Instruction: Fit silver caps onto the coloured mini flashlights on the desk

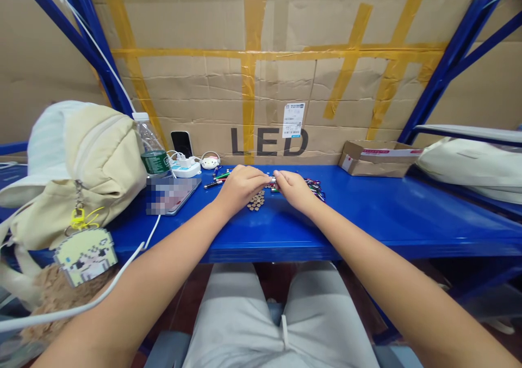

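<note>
Over the blue tabletop, my left hand and my right hand meet with their fingertips together. Both are closed on a small silvery cylindrical piece, mostly covered by the fingers. Below and between the hands lies a cluster of small round coin-like discs. Several slim, coloured metallic tubes lie behind and beside my left hand. More such tubes are piled behind my right hand, partly hidden by it.
A cream backpack, a green-labelled bottle, a white power strip and a tablet-like device are on the left. An open cardboard box stands at the back right. A taped cardboard sheet walls off the back.
</note>
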